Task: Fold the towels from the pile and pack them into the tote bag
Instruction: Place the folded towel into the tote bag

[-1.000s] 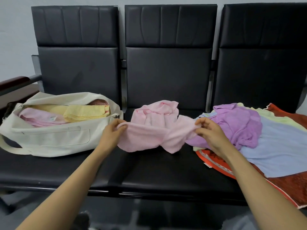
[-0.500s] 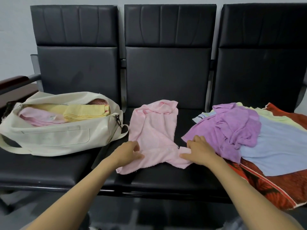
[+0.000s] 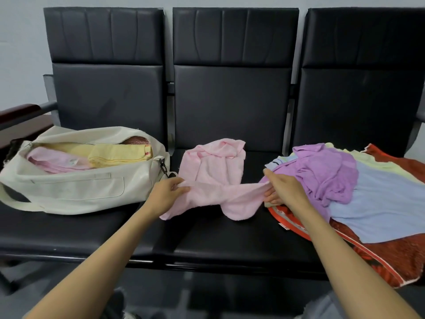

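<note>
Two bare hands hold one pink towel (image 3: pixel 213 173) over the middle seat (image 3: pixel 230 238) of a black three-seat bench. The left hand (image 3: pixel 166 192) pinches the towel's left edge between thumb and curled fingers, and the right hand (image 3: pixel 284 192) clasps the opposite edge. The cloth stretches between them in a band, with its far part crumpled on the middle seat's cushion.

One cream tote bag (image 3: pixel 76 187) rests on the seat left of the middle seat, mouth open, its strap clip just beside the towel. Three pieces show inside: a folded pink cloth (image 3: pixel 55 161) at the end farthest from the middle seat, a folded yellow towel (image 3: pixel 119 154) nearer it, and a reddish cloth (image 3: pixel 138 141) peeking out at the back. What lies beneath them cannot be seen.

On the seat right of the middle seat lies the pile, with four towels countable. A crumpled purple towel (image 3: pixel 326 171) lies on top, touching the right hand. Beside it a blue towel (image 3: pixel 386 203) lies flat over a pale yellow towel (image 3: pixel 391 168). A red patterned towel (image 3: pixel 402 261) at the bottom hangs over the seat's front edge.
</note>
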The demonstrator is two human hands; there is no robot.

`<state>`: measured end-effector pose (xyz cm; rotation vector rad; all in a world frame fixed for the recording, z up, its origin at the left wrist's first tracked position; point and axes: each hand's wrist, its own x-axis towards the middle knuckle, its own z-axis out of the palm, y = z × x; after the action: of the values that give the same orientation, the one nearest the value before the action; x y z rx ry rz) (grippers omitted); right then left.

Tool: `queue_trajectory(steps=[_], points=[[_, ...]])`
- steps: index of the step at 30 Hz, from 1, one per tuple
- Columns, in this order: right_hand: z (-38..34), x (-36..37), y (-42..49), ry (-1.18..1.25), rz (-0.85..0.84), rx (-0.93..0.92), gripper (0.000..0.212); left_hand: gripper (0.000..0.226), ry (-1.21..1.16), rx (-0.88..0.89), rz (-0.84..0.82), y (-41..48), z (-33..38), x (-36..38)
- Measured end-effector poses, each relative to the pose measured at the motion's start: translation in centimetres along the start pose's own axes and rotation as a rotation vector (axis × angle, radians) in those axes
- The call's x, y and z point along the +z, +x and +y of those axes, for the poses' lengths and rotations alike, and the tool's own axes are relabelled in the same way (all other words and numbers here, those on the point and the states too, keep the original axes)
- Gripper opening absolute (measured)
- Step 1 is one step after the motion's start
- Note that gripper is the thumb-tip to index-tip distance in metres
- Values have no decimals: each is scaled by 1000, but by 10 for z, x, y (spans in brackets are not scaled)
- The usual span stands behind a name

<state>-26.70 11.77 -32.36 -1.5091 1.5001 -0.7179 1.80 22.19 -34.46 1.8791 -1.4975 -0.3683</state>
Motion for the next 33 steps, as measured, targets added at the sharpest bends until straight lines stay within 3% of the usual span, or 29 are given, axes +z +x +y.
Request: queue_trajectory(steps=[2, 4, 9, 12, 15, 19, 21, 26, 28, 33], points=[[10, -2, -1, -258, 132, -153, 18, 19, -48, 22, 66, -3, 5, -7], [18, -8, -5, -248, 128, -212, 11, 13, -88, 2, 104, -8, 12, -17], [4, -32, -13, -267, 262, -365, 24, 29, 45, -3, 126, -14, 28, -50], [-17, -55, -25, -339, 367, -420, 18, 38, 109, 14, 199, -15, 45, -78], [-48, -77, -44, -37, 370, -439, 16, 30, 7, 45, 339, -22, 71, -104], [-93, -92, -71, 513, 225, -478, 15, 13, -320, 65, 566, -25, 95, -132], [-107, -96, -82, 585, 141, -493, 13, 10, -489, 32, 593, -27, 104, -141], [-113, -106, -75, 388, 88, -482, 19, 16, -744, -34, 493, -23, 99, -149], [-112, -107, -65, 291, 44, -415, 17, 15, -737, -83, 405, -9, 83, -147], [-88, -85, -27, -20, -278, 95, 19, 14, -320, -417, -215, 28, 40, -113]])
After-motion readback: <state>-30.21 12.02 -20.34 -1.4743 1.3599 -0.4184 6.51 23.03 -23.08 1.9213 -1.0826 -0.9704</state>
